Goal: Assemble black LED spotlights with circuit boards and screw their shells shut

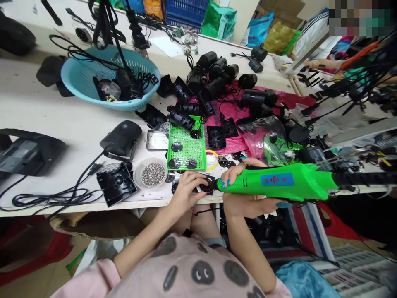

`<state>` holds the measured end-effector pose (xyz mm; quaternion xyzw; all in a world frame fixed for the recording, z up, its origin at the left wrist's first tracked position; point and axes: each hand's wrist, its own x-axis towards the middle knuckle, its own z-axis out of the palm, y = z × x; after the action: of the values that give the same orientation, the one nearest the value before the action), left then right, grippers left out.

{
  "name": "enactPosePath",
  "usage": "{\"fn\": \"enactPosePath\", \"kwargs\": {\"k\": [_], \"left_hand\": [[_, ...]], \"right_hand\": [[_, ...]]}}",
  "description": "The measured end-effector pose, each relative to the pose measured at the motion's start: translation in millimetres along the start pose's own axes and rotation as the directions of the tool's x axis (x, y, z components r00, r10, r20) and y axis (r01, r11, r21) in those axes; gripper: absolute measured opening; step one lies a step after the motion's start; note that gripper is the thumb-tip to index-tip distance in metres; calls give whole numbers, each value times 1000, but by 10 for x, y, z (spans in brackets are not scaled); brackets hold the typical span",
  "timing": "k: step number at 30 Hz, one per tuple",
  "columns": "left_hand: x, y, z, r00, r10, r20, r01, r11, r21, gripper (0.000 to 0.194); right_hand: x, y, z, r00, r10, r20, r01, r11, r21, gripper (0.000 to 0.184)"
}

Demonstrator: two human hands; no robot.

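Note:
My right hand [248, 188] is wrapped round a bright green electric screwdriver [279, 182] held level over the near table edge, its tip pointing left. The tip meets a small black round part [206, 186] that my left hand [186, 188] pinches against the table top. A clear round dish of small silver screws [153, 174] sits just left of my left hand. A green perforated tray [186, 145] with black discs lies behind both hands.
A black housing plate [116, 182] and a black lamp body with cord [121, 137] lie left. A blue basket [83, 78] of parts stands at the back left. Several black lamp housings [214, 78] crowd a red sheet. Another person's sleeve [316, 29] shows far right.

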<state>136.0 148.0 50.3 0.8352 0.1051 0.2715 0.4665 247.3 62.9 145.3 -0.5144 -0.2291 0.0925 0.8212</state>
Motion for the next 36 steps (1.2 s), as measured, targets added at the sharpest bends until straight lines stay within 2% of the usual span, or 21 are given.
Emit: {"fn": "enactPosePath", "kwargs": {"k": [3,6,8,12,14,16,19,26,29,32,36], "left_hand": [[-17,-24,20,1000,9,-16,-9,1000,-25,17],[-2,-3,0,998,53,-33,-53,998,-23,13],[63,21,-58,993,87,-75,-86,996,10,8],[383,-21,-228,972,104,-210,-55,973,225,3],[587,-99,-281,972,81,-219,9,925,379,4],[756,-192,-289,983,33,-180,64,858,510,4],[872,-320,-244,994,-44,-103,97,800,592,6],[721,-461,-229,992,-124,-24,117,837,535,18],[645,-335,-288,991,-137,-7,123,864,489,23],[553,-88,-333,991,-131,29,107,905,411,23],[368,164,-250,963,-111,247,46,965,257,39]], "right_hand": [[44,-97,-61,988,-150,45,149,989,12,72],[77,-289,-141,986,-159,54,159,987,14,74],[87,-407,-187,984,-180,-19,179,984,-17,71],[101,-467,-280,963,-236,-133,222,969,-113,69],[105,-423,-339,954,-260,-148,242,962,-129,71],[101,-372,-400,949,-282,-142,264,956,-128,71],[78,-327,-485,958,-273,-87,263,959,-109,68],[55,-331,-545,963,-244,-116,230,965,-124,65],[81,-315,-529,962,-234,-142,215,967,-136,66],[99,-293,-530,959,-240,-148,219,965,-147,70],[102,-270,-573,968,-204,-146,184,973,-141,75]]}}
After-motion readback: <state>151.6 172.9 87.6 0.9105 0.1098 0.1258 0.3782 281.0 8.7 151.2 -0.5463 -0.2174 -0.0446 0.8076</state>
